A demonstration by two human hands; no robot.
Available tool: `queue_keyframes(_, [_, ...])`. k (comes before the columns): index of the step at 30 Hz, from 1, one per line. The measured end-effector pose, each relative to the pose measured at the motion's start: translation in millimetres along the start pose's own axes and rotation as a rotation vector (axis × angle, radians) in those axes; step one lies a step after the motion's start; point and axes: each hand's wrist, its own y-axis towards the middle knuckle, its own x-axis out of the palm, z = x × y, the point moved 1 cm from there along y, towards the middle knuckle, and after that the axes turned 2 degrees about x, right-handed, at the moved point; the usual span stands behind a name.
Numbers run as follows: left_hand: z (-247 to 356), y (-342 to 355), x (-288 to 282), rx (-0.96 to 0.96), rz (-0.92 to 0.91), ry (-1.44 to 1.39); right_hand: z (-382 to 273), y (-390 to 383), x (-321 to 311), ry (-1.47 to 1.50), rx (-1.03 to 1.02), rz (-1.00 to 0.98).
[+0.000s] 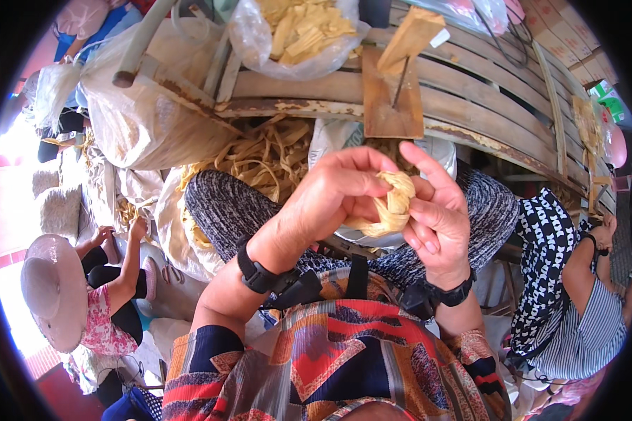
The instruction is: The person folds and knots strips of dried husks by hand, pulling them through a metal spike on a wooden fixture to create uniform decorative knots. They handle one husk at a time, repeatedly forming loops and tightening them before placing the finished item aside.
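Left hand [326, 188] curled, pinching knotted tan strip [400, 196], right hand [444, 224] half open, thumb against it, wooden stand [380, 95] at twelve o'clock, strip heap [263, 154] at ten

A slatted table [295, 85] stretches across the top; cartons [551, 31] stand near its upper right; at left, a person [109, 319] wears a wide-brimmed hat [51, 291], near grey blocks [57, 210]; at right, another person [579, 340] wears striped clothing.
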Motion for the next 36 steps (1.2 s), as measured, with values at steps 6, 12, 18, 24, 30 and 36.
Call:
queue_keyframes(6, [10, -9, 0, -0.145, -0.03, 0.409, -6, -3, -2, -0.632, -0.175, 0.262])
queue_keyframes(12, [6, -10, 4, 0.1, -0.054, 0.701, -4, -7, 4, -0.697, 0.071, 0.144])
queue_keyframes(18, [27, -28, -20, 0.247, 0.066, 0.75, -20, -14, -16, -0.726, 0.032, 0.081])
queue_keyframes(24, [30, -15, -9, 0.789, -0.163, 1.208, -38, 15, -6, -0.609, 0.413, -0.174])
queue_keyframes(30, [49, -21, -21, 0.829, -0.208, 1.415, -33, 12, -16, -0.581, 0.6, -0.291])
queue_keyframes(36, [47, 53, -40, 0.477, 0.171, 1.22, -40, 66, -59, -0.916, 0.239, 0.113])
